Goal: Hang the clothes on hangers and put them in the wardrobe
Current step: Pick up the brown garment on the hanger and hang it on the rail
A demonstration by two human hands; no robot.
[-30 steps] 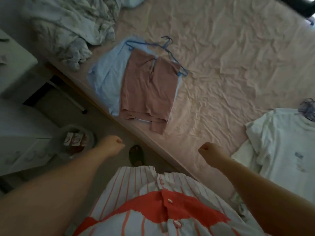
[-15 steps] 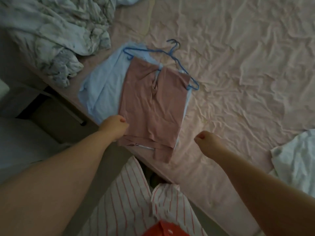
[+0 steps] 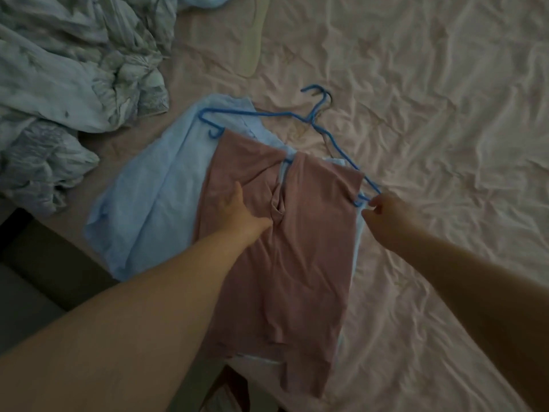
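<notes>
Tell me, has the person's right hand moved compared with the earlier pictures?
Yes. The right hand went forward from the bare pink bed sheet to the near end of the blue wire hanger, and its fingers now pinch it.

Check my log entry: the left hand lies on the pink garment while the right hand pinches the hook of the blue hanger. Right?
Not quite. The head view shows the right hand pinching the blue hanger at its shoulder end, not the hook. The left hand does lie on the pink garment.

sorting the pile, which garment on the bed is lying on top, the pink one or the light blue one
The pink garment: it overlaps the light blue garment, which shows only around its edges. The left hand rests on it.
</notes>
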